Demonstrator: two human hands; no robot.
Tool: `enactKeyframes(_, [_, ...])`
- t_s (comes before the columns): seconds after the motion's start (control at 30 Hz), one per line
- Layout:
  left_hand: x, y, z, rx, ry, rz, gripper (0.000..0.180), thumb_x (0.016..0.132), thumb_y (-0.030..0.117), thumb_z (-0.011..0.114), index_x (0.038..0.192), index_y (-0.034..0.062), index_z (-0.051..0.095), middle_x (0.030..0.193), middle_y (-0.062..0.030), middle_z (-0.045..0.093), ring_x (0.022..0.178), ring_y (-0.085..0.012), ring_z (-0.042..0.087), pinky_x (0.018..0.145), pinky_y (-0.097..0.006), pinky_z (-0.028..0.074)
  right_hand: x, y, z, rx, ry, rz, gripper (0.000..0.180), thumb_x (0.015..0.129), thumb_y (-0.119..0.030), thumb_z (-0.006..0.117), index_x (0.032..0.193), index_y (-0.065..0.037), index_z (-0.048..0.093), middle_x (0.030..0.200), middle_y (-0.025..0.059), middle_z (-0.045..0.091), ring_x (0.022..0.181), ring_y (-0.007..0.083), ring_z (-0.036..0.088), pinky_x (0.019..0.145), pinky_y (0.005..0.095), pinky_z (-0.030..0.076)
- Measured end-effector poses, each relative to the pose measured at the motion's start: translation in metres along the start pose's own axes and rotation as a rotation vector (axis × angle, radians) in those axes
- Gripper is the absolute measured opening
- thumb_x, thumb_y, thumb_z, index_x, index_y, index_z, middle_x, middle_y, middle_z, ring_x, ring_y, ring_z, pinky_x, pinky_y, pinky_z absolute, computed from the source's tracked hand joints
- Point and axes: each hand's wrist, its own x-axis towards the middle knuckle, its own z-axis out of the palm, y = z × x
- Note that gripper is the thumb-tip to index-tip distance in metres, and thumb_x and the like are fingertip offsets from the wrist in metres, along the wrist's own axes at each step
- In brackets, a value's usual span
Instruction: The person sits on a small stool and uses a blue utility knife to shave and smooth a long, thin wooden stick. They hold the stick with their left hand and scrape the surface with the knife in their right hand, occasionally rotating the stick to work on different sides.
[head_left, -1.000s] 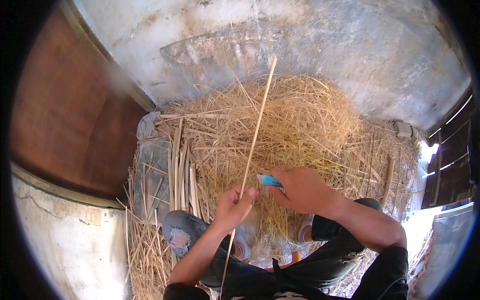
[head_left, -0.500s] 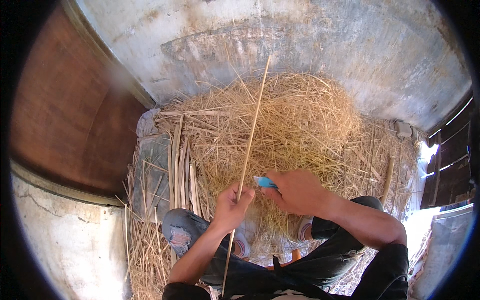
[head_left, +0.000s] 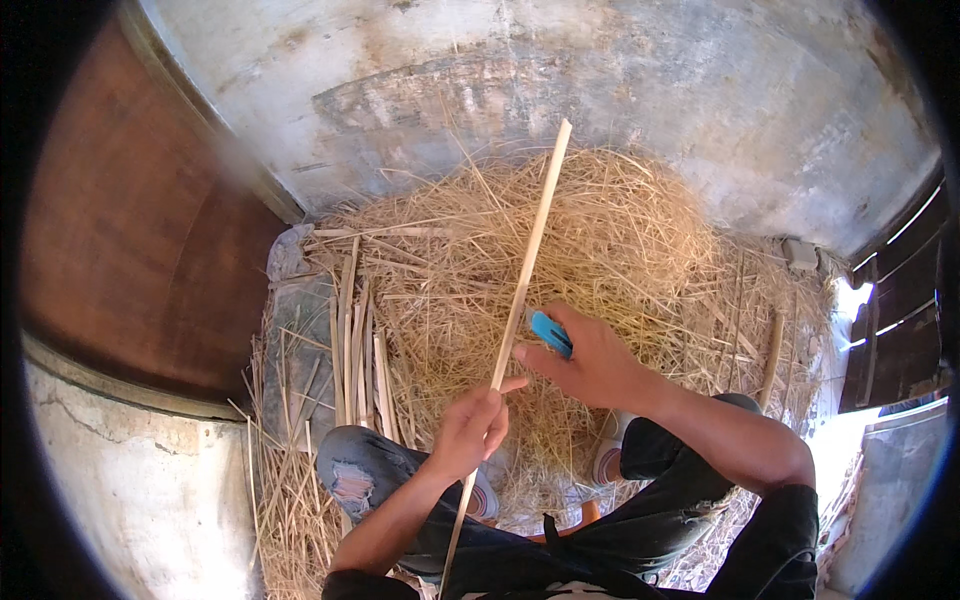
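A long, pale bamboo strip [head_left: 538, 225] rises slantwise in front of me, its far end leaning a little to the right. My left hand [head_left: 468, 430] is closed round its lower part, with one finger reaching out to the right; the near end runs down past my lap. Just right of the strip, my right hand [head_left: 595, 365] grips a blue utility knife [head_left: 551, 333]. Its thumb tip is at the strip's edge; whether it touches, I cannot tell. The knife's blade cannot be made out.
A heap of thin straw-like shavings [head_left: 620, 230] fills the floor ahead, against a stained wall [head_left: 640, 80]. Several split bamboo pieces [head_left: 350, 350] lie left of my knee. A large brown panel [head_left: 140, 230] is at far left, a dark slatted panel [head_left: 900, 300] at right.
The strip has turned, now showing a broader, paler face, and its top has shifted right. My right hand has moved slightly up and right, tilting the knife. My left hand's finger has stretched out.
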Motion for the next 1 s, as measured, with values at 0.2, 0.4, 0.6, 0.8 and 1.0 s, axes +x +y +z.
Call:
enactKeyframes(0.2, [-0.002, 0.0, 0.01, 0.071, -0.033, 0.011, 0.046, 0.112, 0.026, 0.044, 0.149, -0.0002, 0.045, 0.061, 0.0049, 0.043, 0.05, -0.0025, 0.039, 0.046, -0.02, 0.032, 0.008, 0.005, -0.006, 0.03, -0.061, 0.039, 0.044, 0.092, -0.043, 0.076, 0.104, -0.002, 0.066, 0.068, 0.0101, 0.058, 0.06, 0.0193, 0.056, 0.057, 0.0348, 0.045])
enactKeyframes(0.4, [-0.001, -0.006, -0.002, 0.008, -0.013, 0.06, 0.046, 0.11, 0.024, 0.046, 0.148, -0.0019, 0.045, 0.059, 0.0034, 0.043, 0.046, -0.0044, 0.038, 0.043, -0.021, 0.031, 0.006, 0.001, -0.014, -0.092, -0.284, -0.102, 0.03, 0.089, -0.035, 0.079, 0.098, -0.007, 0.07, 0.066, 0.01, 0.061, 0.057, 0.0215, 0.058, 0.056, 0.0357, 0.046])
enactKeyframes(0.6, [-0.002, -0.003, -0.002, -0.007, -0.048, 0.035, 0.049, 0.11, 0.024, 0.045, 0.15, -0.0039, 0.041, 0.058, 0.0029, 0.043, 0.046, -0.0049, 0.038, 0.044, -0.021, 0.031, 0.001, 0.023, -0.001, 0.003, -0.178, -0.217, 0.02, 0.087, -0.028, 0.081, 0.09, -0.01, 0.073, 0.061, 0.0083, 0.058, 0.054, 0.0258, 0.057, 0.054, 0.0371, 0.046])
enactKeyframes(0.8, [-0.005, 0.001, -0.008, -0.046, -0.077, 0.011, 0.054, 0.112, 0.028, 0.04, 0.153, -0.0074, 0.036, 0.063, 0.0019, 0.047, 0.047, -0.0047, 0.041, 0.046, -0.021, 0.034, 0.018, 0.008, -0.037, -0.11, -0.013, 0.138, 0.032, 0.089, -0.036, 0.081, 0.088, -0.005, 0.074, 0.055, 0.0025, 0.044, 0.051, 0.0122, 0.044, 0.049, 0.0325, 0.037])
enactKeyframes(1.0, [-0.002, -0.002, 0.005, 0.058, -0.109, 0.015, 0.059, 0.113, 0.037, 0.034, 0.154, -0.0065, 0.033, 0.061, -0.0011, 0.052, 0.044, -0.007, 0.045, 0.043, -0.023, 0.037, 0.014, -0.004, -0.015, 0.072, -0.02, 0.2, 0.037, 0.091, -0.04, 0.079, 0.094, -0.004, 0.07, 0.06, -0.0032, 0.047, 0.055, 0.0069, 0.043, 0.049, 0.0309, 0.036])
